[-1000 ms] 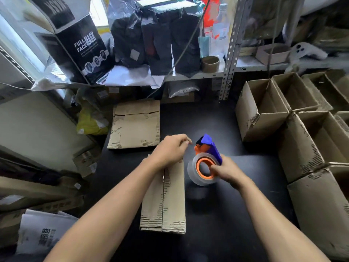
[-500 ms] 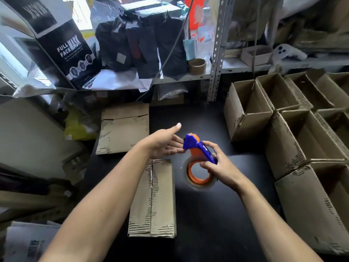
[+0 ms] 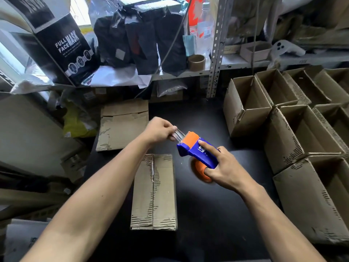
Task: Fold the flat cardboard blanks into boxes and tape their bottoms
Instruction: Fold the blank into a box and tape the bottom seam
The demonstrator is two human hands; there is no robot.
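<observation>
Both your bare forearms reach forward. Your left hand (image 3: 160, 129) has its fingers curled, fingertips pinched together; your right hand (image 3: 224, 168) is curled in a firm grip, index finger stretched forward.

Surface (image 3: 217, 214): carries the cardboard and runs back to the shelf.
Folded box (image 3: 154, 191): lies on the surface at centre, nearest the person, below the left hand.
Flat blanks (image 3: 123, 125): stacked on the surface behind the folded box, toward the left.
Tape dispenser (image 3: 198, 151): held above the surface, right of the folded box, in the right hand (image 3: 224, 168).
Left hand (image 3: 160, 130): just left of the dispenser, pinching the tape end at its front.
Open boxes (image 3: 302, 140): grouped along the right side, touching one another.
Shelf (image 3: 188, 73): behind the surface; an empty tape core (image 3: 196, 62) stands on it.
</observation>
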